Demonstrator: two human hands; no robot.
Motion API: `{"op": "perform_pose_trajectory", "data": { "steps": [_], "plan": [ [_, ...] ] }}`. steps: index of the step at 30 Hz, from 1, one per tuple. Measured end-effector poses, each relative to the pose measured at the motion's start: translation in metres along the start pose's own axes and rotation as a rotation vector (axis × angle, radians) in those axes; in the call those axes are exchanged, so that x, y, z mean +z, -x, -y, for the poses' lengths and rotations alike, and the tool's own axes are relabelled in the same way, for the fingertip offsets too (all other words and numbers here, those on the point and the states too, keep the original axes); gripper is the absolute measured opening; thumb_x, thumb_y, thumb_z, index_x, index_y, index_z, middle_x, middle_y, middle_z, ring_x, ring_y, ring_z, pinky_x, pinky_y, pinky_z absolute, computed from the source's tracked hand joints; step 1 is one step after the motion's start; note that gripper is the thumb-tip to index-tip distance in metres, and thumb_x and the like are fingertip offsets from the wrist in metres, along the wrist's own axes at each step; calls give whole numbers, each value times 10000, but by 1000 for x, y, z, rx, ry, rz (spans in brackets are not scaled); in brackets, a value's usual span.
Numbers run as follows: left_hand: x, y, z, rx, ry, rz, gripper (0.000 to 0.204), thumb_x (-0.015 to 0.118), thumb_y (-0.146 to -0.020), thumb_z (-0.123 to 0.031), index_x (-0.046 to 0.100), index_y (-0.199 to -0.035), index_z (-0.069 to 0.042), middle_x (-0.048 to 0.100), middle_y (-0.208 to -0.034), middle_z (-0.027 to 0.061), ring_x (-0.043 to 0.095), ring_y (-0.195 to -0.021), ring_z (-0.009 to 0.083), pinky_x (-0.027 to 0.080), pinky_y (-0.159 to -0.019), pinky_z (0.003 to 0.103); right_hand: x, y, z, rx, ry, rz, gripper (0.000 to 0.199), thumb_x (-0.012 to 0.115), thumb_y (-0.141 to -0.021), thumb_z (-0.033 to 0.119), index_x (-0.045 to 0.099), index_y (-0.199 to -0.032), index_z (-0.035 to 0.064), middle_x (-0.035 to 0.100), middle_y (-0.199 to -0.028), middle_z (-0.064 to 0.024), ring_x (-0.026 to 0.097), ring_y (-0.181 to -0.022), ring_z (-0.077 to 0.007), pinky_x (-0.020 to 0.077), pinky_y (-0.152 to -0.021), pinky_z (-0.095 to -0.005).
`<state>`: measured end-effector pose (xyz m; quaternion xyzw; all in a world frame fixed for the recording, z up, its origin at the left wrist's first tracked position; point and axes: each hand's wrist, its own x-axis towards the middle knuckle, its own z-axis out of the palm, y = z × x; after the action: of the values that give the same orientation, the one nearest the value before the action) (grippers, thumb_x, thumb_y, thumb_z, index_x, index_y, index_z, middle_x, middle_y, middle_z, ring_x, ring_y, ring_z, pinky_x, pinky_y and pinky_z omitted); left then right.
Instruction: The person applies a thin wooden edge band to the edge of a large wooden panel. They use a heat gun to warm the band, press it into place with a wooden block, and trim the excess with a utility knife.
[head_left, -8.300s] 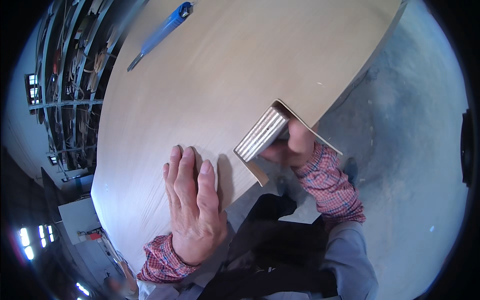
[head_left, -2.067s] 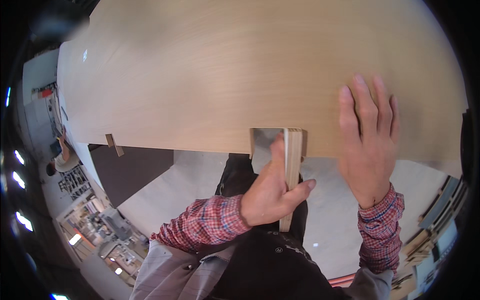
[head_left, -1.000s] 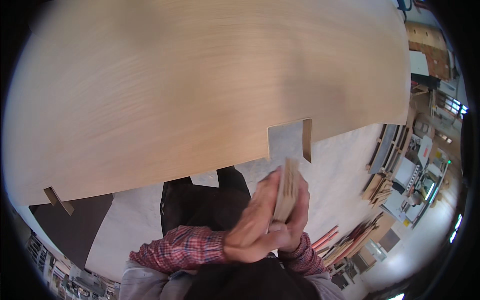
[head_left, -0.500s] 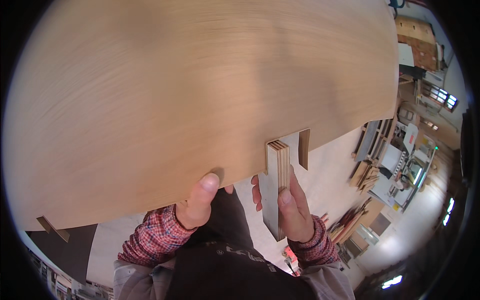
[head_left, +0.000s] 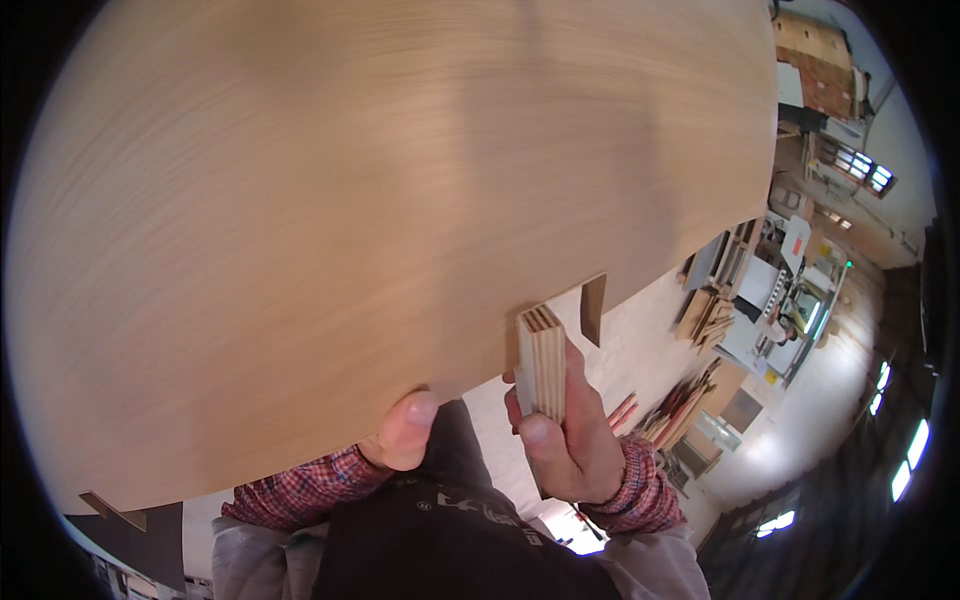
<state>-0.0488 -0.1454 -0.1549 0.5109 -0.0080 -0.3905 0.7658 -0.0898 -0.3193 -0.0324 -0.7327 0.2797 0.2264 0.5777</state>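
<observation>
A large light-brown wooden panel (head_left: 300,230) fills most of the view. Along its near edge, my left hand (head_left: 402,435) is closed, thumb on the upper face and fingers hidden beneath. My right hand (head_left: 578,450) is wrapped around a plywood block (head_left: 544,362) with a pale face and layered edges. The block's upper end is at the left side of a rectangular notch (head_left: 594,310) in the panel's near edge; whether they touch I cannot tell. Another notch (head_left: 112,508) shows at the panel's far-left end.
To the right, a workbench with equipment (head_left: 775,310) stands by the wall. Stacked boards (head_left: 705,318) and long wood offcuts (head_left: 680,405) lie near it on the pale floor (head_left: 630,370). A dark board (head_left: 150,545) shows below the panel at lower left.
My right hand has tilted the plywood block, so its layered end now faces me more. In the view, the panel's near edge and my left hand sit lower; the room has shifted left.
</observation>
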Motion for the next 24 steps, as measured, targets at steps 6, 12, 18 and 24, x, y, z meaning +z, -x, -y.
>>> {"op": "perform_pose_trajectory", "data": {
  "steps": [6, 12, 18, 24],
  "plan": [
    [-14, 3, -11, -47, 59, 60, 607, 537, -974, -575, 648, -1126, 3, 676, -1030, 113, 640, -964, 243, 503, -845, 383, -7, -9, -3, -54, -135, 116, 714, 543, -1022, 355, 247, -1510, -73, 532, -1192, -137, 570, -899, -163, 499, -797, -324],
    [-19, 6, 1, 21, 50, 118, 475, 516, -1038, -388, 648, -1223, 30, 681, -1154, 138, 640, -1050, 268, 512, -908, 403, 2, -9, 0, -74, -54, 36, 692, 561, -1018, 348, 279, -1497, -64, 583, -1076, -113, 565, -893, -161, 484, -801, -314],
    [-26, 6, -9, -45, 33, 112, 454, 521, -1036, -366, 649, -1221, 29, 681, -1153, 138, 640, -1050, 269, 512, -911, 404, 1, -12, -2, -69, 24, 27, 694, 568, -1016, 365, 303, -1484, -75, 591, -1032, -106, 559, -880, -150, 475, -771, -305],
    [-38, 6, -6, -48, 16, 122, 434, 526, -1034, -345, 651, -1218, 28, 681, -1151, 138, 641, -1050, 270, 512, -914, 405, 4, -10, -11, -36, -211, -90, 678, 549, -1016, 373, 338, -1471, -82, 589, -1026, -106, 555, -889, -148, 474, -773, -314]
  ]
}}
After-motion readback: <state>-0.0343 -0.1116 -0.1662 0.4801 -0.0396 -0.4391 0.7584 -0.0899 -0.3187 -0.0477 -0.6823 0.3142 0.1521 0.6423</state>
